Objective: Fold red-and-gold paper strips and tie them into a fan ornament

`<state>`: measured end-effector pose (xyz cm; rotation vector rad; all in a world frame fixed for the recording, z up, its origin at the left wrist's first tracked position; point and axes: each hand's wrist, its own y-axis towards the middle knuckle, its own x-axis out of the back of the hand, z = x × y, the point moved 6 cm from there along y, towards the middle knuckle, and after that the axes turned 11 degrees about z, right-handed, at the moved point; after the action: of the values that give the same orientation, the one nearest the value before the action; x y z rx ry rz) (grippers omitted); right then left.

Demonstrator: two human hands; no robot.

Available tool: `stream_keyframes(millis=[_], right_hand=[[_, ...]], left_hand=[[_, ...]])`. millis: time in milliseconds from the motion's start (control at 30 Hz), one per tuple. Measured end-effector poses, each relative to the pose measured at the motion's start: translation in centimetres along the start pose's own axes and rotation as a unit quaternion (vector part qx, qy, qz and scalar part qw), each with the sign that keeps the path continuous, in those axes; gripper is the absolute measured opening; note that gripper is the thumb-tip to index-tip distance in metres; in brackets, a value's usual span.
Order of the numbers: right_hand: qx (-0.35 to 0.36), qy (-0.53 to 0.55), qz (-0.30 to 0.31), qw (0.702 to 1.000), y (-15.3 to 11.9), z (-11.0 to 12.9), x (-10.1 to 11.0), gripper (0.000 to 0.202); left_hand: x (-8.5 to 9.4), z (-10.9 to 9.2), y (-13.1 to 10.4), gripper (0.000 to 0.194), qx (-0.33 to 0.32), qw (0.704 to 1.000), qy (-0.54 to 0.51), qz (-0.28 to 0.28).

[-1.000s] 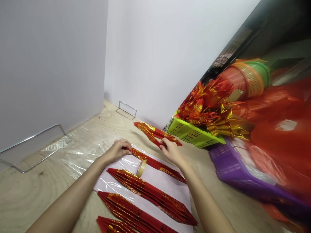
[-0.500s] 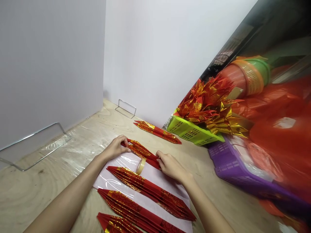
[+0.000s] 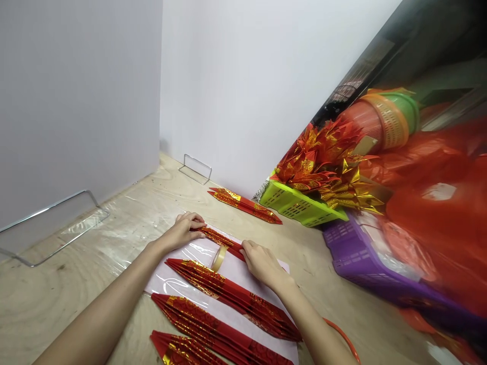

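Observation:
Between my two hands lies a red-and-gold pleated paper piece (image 3: 222, 240), its folds squeezed into a narrow strip. My left hand (image 3: 184, 230) pinches its left end, and my right hand (image 3: 263, 261) closes on its right end, hiding that tip. Below the strip, a roll of clear yellowish tape (image 3: 218, 259) stands on a pale, glossy plastic-covered board (image 3: 160, 276). Closer to me are more pleated paper pieces: one (image 3: 232, 299) across the board, another (image 3: 213, 327) below it, and a third (image 3: 182, 350) cut off by the bottom edge.
Beyond my hands, a folded red-gold piece (image 3: 245, 205) rests on the wooden table (image 3: 76, 299). At right stand a lime basket (image 3: 300, 205) heaped with red-gold paper and a purple basket (image 3: 361, 256). Wire stands (image 3: 196, 169) sit by the white walls. An orange cord (image 3: 344, 337) shows beside my right forearm.
The pleated piece between my hands has gone from spread and bulging to a flatter, narrower strip. My right hand has shifted slightly left. The orange cord has come into view.

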<state>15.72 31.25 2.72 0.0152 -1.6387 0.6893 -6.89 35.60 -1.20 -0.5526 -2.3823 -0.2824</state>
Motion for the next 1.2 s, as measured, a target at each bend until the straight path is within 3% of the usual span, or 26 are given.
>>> stream_keyframes(millis=[133, 233, 567, 800, 900, 1000, 1200], right_hand=[[-0.008, -0.006, -0.013, 1.0, 0.5, 0.3, -0.7, 0.024], [-0.009, -0.003, -0.016, 1.0, 0.3, 0.3, -0.9, 0.023], [-0.089, 0.018, 0.007, 0.996, -4.5, -5.7, -2.7, 0.025], [-0.092, 0.01, -0.001, 0.996, -5.0, -6.1, -3.7, 0.024], [-0.076, 0.004, -0.005, 0.997, -5.3, -5.8, -2.7, 0.024], [-0.067, 0.003, -0.028, 0.997, -4.1, -5.8, -0.1, 0.029], [-0.086, -0.01, -0.128, 0.988, 5.1, -6.6, 5.1, 0.027]], left_hand=[[-0.2, 0.0, -0.1, 0.033, 0.001, 1.0, 0.021, 0.007], [-0.3, -0.1, -0.1, 0.028, -0.008, 0.999, 0.033, 0.012], [0.0, -0.2, 0.1, 0.025, -0.043, 0.998, 0.048, -0.006], [0.1, 0.0, 0.2, 0.031, -0.042, 0.998, 0.045, -0.006], [0.1, 0.4, 0.3, 0.035, -0.029, 0.999, 0.043, -0.004], [-0.1, 0.6, 0.3, 0.038, -0.019, 0.999, 0.04, 0.004], [-0.2, -0.3, 0.1, 0.031, -0.029, 0.999, 0.042, 0.01]])
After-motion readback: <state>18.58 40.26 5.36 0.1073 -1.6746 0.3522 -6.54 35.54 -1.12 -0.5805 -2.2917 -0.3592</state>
